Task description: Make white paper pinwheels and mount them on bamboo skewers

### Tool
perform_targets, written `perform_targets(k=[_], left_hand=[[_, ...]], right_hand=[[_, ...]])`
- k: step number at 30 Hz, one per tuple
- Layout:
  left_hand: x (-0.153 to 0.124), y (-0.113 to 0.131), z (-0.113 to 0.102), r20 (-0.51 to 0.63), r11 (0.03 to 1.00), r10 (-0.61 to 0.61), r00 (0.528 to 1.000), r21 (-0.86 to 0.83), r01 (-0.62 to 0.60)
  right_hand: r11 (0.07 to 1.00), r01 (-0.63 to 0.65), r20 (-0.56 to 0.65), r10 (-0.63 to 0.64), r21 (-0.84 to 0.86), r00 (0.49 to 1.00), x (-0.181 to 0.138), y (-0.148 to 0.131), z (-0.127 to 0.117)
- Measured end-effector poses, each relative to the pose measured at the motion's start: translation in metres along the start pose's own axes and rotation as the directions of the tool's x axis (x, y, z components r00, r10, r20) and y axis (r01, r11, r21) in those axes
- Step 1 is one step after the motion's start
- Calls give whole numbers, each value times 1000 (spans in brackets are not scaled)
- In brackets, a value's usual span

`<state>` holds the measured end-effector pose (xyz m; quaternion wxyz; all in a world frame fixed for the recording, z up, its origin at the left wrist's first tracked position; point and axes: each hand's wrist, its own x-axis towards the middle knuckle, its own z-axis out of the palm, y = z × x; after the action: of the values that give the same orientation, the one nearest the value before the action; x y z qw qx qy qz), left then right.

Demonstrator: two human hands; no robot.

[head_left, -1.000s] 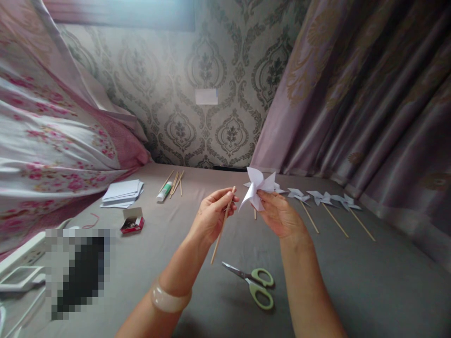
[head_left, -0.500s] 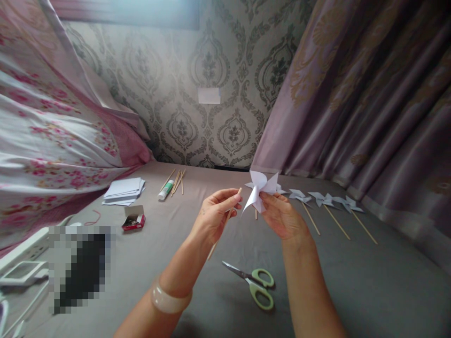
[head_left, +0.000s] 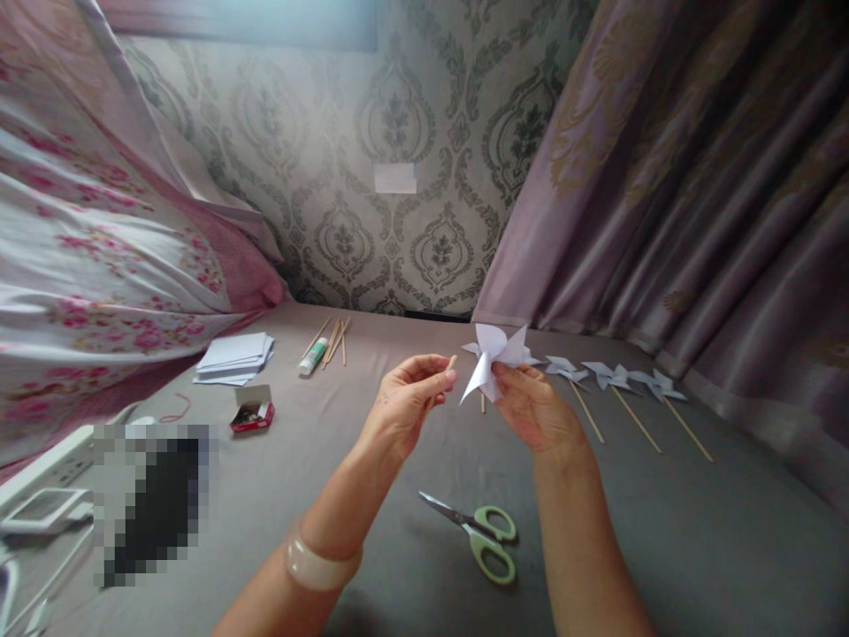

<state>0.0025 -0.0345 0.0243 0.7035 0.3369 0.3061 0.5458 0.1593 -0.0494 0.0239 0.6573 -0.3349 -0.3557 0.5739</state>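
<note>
My left hand (head_left: 404, 402) pinches a thin wooden stick (head_left: 450, 363) near its top end; most of the stick is hidden behind the hand. My right hand (head_left: 534, 407) holds a white folded paper pinwheel (head_left: 492, 357) by its centre, just right of the stick's tip. Both hands hover above the grey sheet (head_left: 371, 478). Green-handled scissors (head_left: 481, 533) lie below them, between my forearms.
Finished pinwheels on sticks (head_left: 614, 380) lie in a row at the right by the curtain. A stack of white paper (head_left: 233, 357), a glue stick (head_left: 311, 357), spare sticks (head_left: 335, 338) and a small red box (head_left: 252, 413) sit at the left. Floral bedding (head_left: 99, 265) rises on the left.
My left hand has turned the stick, so its lower length is now hidden behind the hand and its tip points toward the pinwheel. The right hand has barely moved.
</note>
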Motion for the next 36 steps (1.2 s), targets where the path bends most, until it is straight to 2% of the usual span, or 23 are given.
perform_targets(k=[12,18,26,36], left_hand=[[0,-2,0,2,993,109,994,43,-109],[0,-2,-1,-1,994,91,996,56,-91],[-3,0,1,60,995,95,994,32,-97],[-6,1,4,49,998,63,997,13,-64]], right_hand=[[1000,0,-7,0,-13,1000,-1,-1,0],[1000,-4,6,4,-17,1000,-1,-1,-1],[1000,-3,13,3,-20,1000,-1,-1,-1],[1000,21,44,-21,3,999,0,0,-1]])
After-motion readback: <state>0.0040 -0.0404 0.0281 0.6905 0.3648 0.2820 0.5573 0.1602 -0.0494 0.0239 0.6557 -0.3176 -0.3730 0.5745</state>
